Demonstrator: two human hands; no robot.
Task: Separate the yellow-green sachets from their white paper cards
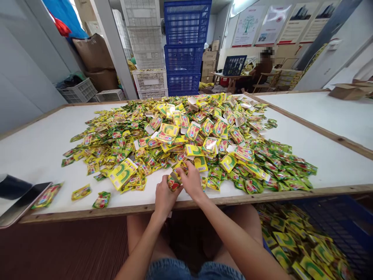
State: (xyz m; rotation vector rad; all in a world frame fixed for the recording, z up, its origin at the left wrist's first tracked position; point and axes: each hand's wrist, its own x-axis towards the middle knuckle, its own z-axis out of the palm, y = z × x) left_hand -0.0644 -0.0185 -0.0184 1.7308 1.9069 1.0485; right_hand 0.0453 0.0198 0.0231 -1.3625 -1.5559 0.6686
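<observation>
Near the table's front edge, my left hand [166,197] is closed around a small printed carton [174,182] with green and red on its face. Close beside it, my right hand [190,182] pinches a yellow sachet [180,166] at the carton's upper end. Whether the sachet is partly inside the carton is hard to make out. Just beyond both hands rises a large heap of green and yellow sachets [116,146], with open yellow cartons [169,130] lying on top. A bigger yellow carton [124,173] lies left of my hands.
Loose sachets [101,199] and a phone-like flat device [26,204] with a dark cup [13,187] lie at left. A blue crate [335,217] of filled cartons stands below right. Stacked blue crates [186,23] rise behind the table [294,132]. A person [264,68] sits farther back.
</observation>
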